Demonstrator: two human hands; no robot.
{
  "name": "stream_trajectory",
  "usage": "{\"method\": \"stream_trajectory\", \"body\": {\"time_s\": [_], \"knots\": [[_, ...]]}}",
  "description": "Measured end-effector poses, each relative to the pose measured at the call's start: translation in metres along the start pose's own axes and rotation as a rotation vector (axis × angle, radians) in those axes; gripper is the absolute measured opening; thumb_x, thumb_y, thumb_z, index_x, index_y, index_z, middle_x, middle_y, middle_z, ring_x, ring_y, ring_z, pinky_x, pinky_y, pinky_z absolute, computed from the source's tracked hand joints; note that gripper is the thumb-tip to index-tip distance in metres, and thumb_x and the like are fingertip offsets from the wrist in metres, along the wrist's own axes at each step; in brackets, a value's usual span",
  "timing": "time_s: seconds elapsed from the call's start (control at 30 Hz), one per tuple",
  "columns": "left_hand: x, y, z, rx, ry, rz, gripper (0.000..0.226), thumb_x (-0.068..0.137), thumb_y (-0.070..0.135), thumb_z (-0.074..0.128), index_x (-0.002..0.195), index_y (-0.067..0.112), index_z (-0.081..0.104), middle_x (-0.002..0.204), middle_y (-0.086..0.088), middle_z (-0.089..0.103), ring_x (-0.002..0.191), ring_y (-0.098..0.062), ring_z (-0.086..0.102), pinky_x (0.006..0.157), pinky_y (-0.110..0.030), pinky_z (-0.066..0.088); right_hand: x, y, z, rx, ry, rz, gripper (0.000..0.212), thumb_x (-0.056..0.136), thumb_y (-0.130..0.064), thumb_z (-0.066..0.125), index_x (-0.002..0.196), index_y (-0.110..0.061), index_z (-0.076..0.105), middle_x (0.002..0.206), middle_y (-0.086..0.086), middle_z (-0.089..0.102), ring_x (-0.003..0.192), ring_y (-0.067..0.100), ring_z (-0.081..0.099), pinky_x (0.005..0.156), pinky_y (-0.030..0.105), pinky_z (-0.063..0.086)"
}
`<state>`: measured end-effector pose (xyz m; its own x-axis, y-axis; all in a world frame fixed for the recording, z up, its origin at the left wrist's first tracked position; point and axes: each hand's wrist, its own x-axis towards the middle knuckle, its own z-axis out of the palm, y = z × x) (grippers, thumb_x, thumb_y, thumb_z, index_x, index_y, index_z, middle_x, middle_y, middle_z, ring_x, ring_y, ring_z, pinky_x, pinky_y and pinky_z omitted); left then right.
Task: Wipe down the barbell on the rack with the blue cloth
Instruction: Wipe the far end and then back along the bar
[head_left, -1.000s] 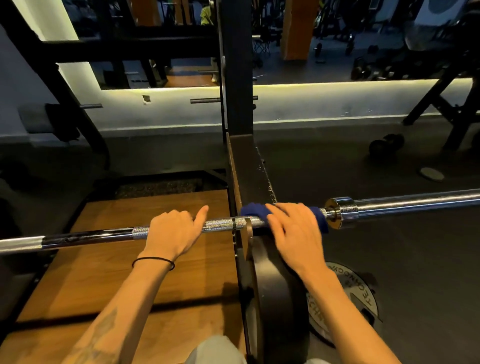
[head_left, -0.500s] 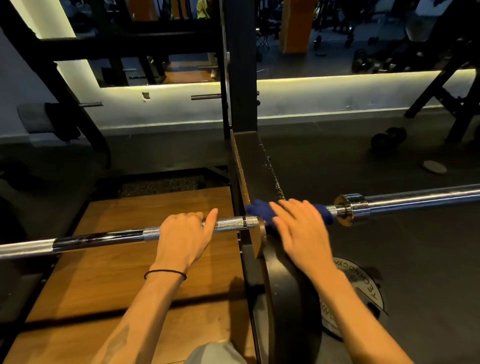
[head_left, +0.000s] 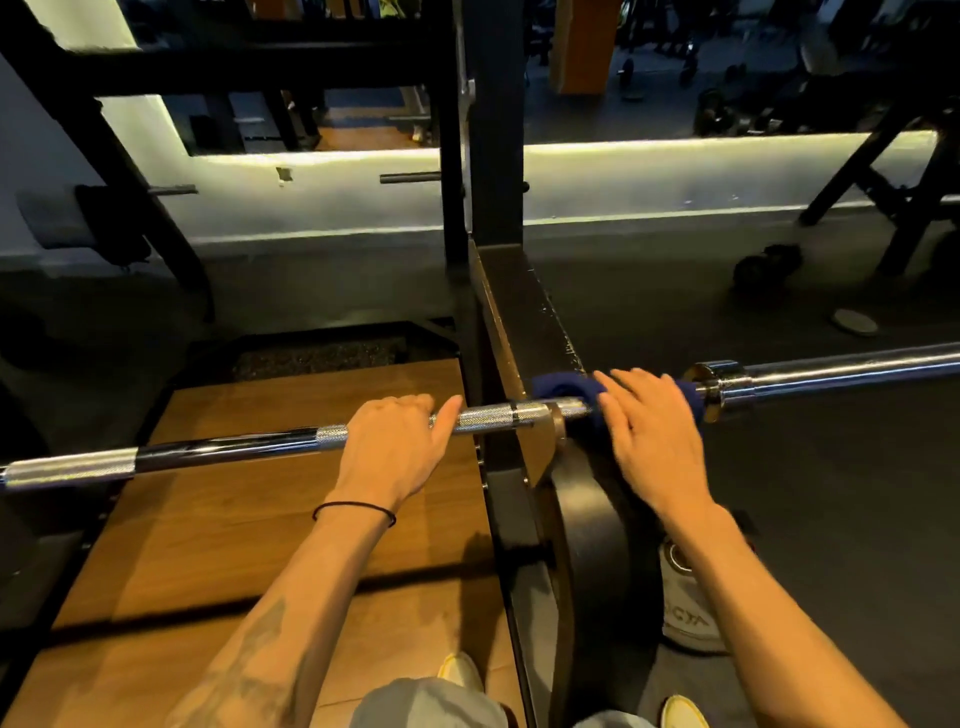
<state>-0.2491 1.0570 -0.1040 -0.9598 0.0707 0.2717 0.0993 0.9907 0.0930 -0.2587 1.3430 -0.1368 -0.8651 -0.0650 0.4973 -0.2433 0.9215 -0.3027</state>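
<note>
White lettering is showing on the weight plate (head_left: 688, 613) lying on the dark floor (head_left: 831, 519), too cut off to read. The barbell (head_left: 228, 449) is lying across the black rack (head_left: 524, 332), chrome with knurled bands, its collar and sleeve gleaming to the right. The left hand (head_left: 397, 444) is curling over the knurled shaft, gripping it. The right hand (head_left: 654, 434) is pressing the blue cloth (head_left: 563, 387) around the bar between rack and collar, fingers spread. A wooden platform (head_left: 234, 545) is lying beneath, and a lit mirror wall (head_left: 649, 171) is glowing behind.
</note>
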Motion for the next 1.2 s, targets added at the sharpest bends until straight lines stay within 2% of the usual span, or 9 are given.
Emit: {"method": "stream_trajectory", "body": {"time_s": [0.13, 0.33, 0.43, 0.57, 0.7, 0.8, 1.0, 1.13, 1.2], "knots": [[-0.004, 0.000, -0.001, 0.077, -0.016, 0.013, 0.072, 0.093, 0.063, -0.001, 0.079, 0.022, 0.057, 0.067, 0.005, 0.056, 0.064, -0.013, 0.056, 0.068, -0.033, 0.053, -0.007, -0.018, 0.007, 0.145, 0.107, 0.350, 0.047, 0.105, -0.035, 0.034, 0.139, -0.014, 0.059, 0.149, 0.005, 0.051, 0.148, 0.024, 0.029, 0.124, 0.044, 0.016], [-0.003, 0.008, -0.001, 0.024, -0.069, 0.025, 0.056, 0.102, 0.050, 0.012, 0.113, 0.019, 0.058, 0.103, -0.003, 0.061, 0.097, -0.022, 0.057, 0.087, -0.038, 0.043, -0.008, -0.038, 0.015, 0.012, -0.053, -0.118, 0.047, 0.103, -0.037, 0.033, 0.142, -0.023, 0.055, 0.144, 0.005, 0.055, 0.140, 0.027, 0.041, 0.122, 0.047, 0.018], [-0.006, 0.010, 0.001, 0.090, 0.004, 0.044, 0.049, 0.104, 0.051, 0.022, 0.109, 0.021, 0.061, 0.098, -0.001, 0.063, 0.092, -0.022, 0.059, 0.084, -0.038, 0.046, -0.005, -0.005, 0.003, -0.012, 0.018, 0.074, 0.055, 0.102, -0.046, 0.031, 0.141, -0.017, 0.057, 0.145, 0.010, 0.054, 0.140, 0.031, 0.040, 0.120, 0.050, 0.023], [-0.012, 0.013, 0.005, 0.020, 0.055, 0.008, 0.063, 0.098, 0.060, 0.017, 0.099, 0.019, 0.064, 0.095, 0.001, 0.064, 0.089, -0.021, 0.061, 0.087, -0.036, 0.046, -0.009, -0.013, 0.005, 0.087, 0.080, 0.341, 0.056, 0.103, -0.038, 0.026, 0.147, -0.012, 0.049, 0.157, 0.011, 0.039, 0.152, 0.029, 0.019, 0.125, 0.048, 0.008], [-0.008, 0.013, 0.006, -0.038, 0.043, -0.017, 0.069, 0.098, 0.062, 0.011, 0.105, 0.019, 0.065, 0.102, 0.001, 0.065, 0.098, -0.019, 0.061, 0.098, -0.037, 0.043, -0.014, -0.046, 0.017, 0.046, -0.055, 0.085, 0.057, 0.103, -0.046, 0.021, 0.152, -0.024, 0.042, 0.160, 0.003, 0.034, 0.153, 0.025, 0.014, 0.125, 0.046, 0.004], [-0.008, 0.014, 0.005, -0.065, 0.059, -0.024, 0.062, 0.099, 0.060, 0.019, 0.105, 0.019, 0.065, 0.103, 0.002, 0.065, 0.102, -0.018, 0.060, 0.099, -0.036, 0.041, -0.012, -0.015, 0.011, -0.059, -0.079, -0.057, 0.057, 0.103, -0.047, 0.025, 0.152, -0.024, 0.043, 0.158, 0.007, 0.038, 0.150, 0.027, 0.024, 0.124, 0.046, 0.014], [-0.015, 0.003, 0.007, -0.109, 0.115, 0.095, 0.062, 0.097, 0.062, 0.019, 0.107, 0.023, 0.066, 0.104, 0.006, 0.066, 0.104, -0.013, 0.058, 0.100, -0.033, 0.040, -0.010, -0.013, 0.010, 0.024, 0.102, 0.313, 0.051, 0.104, -0.032, 0.031, 0.144, -0.009, 0.052, 0.155, 0.014, 0.042, 0.150, 0.033, 0.021, 0.124, 0.048, 0.008], [-0.008, -0.002, 0.001, -0.076, 0.001, 0.114, 0.052, 0.099, 0.060, 0.027, 0.116, 0.024, 0.061, 0.108, 0.006, 0.065, 0.102, -0.013, 0.059, 0.096, -0.031, 0.042, -0.005, -0.050, 0.016, 0.047, -0.096, -0.057, 0.057, 0.098, -0.037, 0.025, 0.145, -0.020, 0.052, 0.147, 0.004, 0.051, 0.145, 0.028, 0.034, 0.123, 0.042, 0.001], [-0.002, -0.007, -0.003, -0.018, -0.072, 0.140, 0.045, 0.100, 0.057, 0.033, 0.120, 0.024, 0.057, 0.110, 0.004, 0.064, 0.099, -0.015, 0.061, 0.089, -0.031, 0.047, 0.000, -0.046, 0.009, 0.022, -0.125, -0.127, 0.056, 0.099, -0.036, 0.026, 0.145, -0.019, 0.053, 0.143, 0.006, 0.056, 0.139, 0.027, 0.043, 0.123, 0.042, 0.010]]}}
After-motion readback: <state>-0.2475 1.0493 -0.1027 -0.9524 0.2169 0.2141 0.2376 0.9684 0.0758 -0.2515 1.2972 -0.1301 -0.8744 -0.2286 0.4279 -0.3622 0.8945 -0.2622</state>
